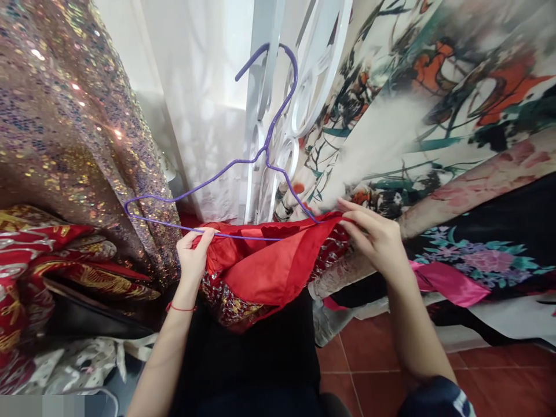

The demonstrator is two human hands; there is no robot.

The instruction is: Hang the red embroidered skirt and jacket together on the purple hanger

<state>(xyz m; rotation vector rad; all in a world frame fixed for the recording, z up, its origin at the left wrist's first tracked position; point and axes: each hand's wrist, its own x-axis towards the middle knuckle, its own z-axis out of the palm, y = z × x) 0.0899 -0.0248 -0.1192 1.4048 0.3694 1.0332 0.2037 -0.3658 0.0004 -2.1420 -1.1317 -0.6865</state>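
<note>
White cloth hangs behind a white scrolled frame (269, 23), above a red tiled floor (373, 341). Your red garment (269, 272) is over the upper edge of your black-clad lap (247, 359), its opening gaping to show a plain red lining. The purple hanger (264, 149) stands hook up, its right end inside that opening, its left end bare beyond the garment. Your left hand (194, 246) pinches the opening's left edge together with the hanger's lower bar; your right hand (373, 231) pinches the right corner, fingers nearly straight. Left of you hang sequinned cloth (87, 116) and, lower, red-and-gold fabric (26, 278); to your right, printed drapery (399, 133) and black floral cloth (482, 255).
</note>
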